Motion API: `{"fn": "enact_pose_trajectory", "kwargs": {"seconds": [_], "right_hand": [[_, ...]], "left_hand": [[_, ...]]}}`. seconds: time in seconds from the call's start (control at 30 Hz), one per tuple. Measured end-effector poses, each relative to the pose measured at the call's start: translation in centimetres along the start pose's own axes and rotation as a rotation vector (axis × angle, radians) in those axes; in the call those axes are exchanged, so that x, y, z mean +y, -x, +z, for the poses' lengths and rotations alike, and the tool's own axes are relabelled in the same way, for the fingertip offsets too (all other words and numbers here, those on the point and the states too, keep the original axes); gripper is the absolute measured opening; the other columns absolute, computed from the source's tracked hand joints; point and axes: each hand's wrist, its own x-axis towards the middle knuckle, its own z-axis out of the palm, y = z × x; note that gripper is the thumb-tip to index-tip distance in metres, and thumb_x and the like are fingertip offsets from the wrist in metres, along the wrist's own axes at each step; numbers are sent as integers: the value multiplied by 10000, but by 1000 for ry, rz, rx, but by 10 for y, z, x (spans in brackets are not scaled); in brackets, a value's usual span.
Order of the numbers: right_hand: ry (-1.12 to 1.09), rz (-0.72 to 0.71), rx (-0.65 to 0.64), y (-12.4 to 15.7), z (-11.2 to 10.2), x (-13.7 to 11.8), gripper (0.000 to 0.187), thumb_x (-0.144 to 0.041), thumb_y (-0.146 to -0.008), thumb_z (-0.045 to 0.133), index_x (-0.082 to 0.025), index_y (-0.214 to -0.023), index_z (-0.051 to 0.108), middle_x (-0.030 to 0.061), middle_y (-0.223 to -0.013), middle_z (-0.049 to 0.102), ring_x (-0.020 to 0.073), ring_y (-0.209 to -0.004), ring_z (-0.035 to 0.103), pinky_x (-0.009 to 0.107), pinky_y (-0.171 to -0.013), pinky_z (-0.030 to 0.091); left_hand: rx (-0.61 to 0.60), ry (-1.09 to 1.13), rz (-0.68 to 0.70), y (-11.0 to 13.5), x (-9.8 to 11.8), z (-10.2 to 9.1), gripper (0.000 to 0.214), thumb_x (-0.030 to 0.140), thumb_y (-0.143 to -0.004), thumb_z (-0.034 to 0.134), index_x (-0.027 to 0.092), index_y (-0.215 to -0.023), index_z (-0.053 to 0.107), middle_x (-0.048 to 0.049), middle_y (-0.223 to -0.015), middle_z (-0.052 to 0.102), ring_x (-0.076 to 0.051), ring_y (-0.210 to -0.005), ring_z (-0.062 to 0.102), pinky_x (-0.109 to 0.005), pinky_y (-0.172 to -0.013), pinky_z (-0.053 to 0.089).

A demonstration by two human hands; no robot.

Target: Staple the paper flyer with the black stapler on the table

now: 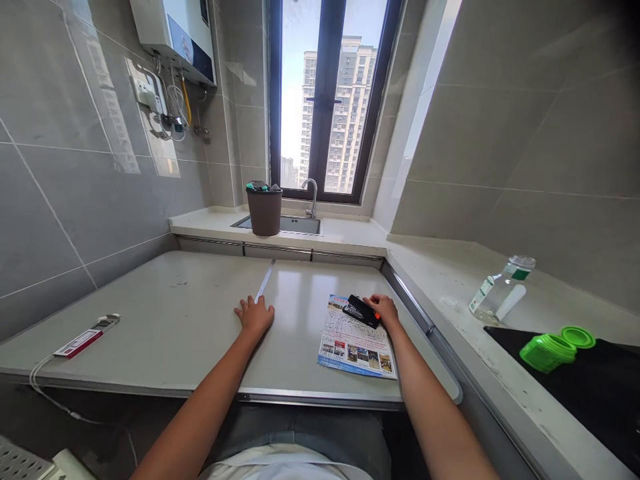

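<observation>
My right hand (384,308) is closed around a black stapler with an orange tip (361,311), which rests on the top edge of a printed leaflet (354,340) lying on the grey table (190,320). My left hand (255,315) lies flat on the table to the left of the leaflet, fingers spread, holding nothing.
A red and white gadget with a white cable (85,339) lies at the table's left. Behind stand a brown bin (264,209), a sink (295,225) and a tap (312,195). On the right counter are a clear bottle (500,292) and a green lidded container (555,347).
</observation>
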Motion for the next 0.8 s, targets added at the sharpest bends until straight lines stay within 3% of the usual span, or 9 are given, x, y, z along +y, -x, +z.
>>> {"fn": "enact_pose_trajectory", "kwargs": {"seconds": [0.8], "right_hand": [[15, -3, 1, 3, -4, -5, 500, -686, -793, 589, -216, -654, 686, 46, -676, 698, 190, -686, 629, 261, -556, 311]], "left_hand": [[-7, 7, 0, 2, 1, -3, 570, 462, -967, 421, 205, -1465, 524, -221, -1623, 359, -469, -1519, 249, -668, -1186, 181]]}}
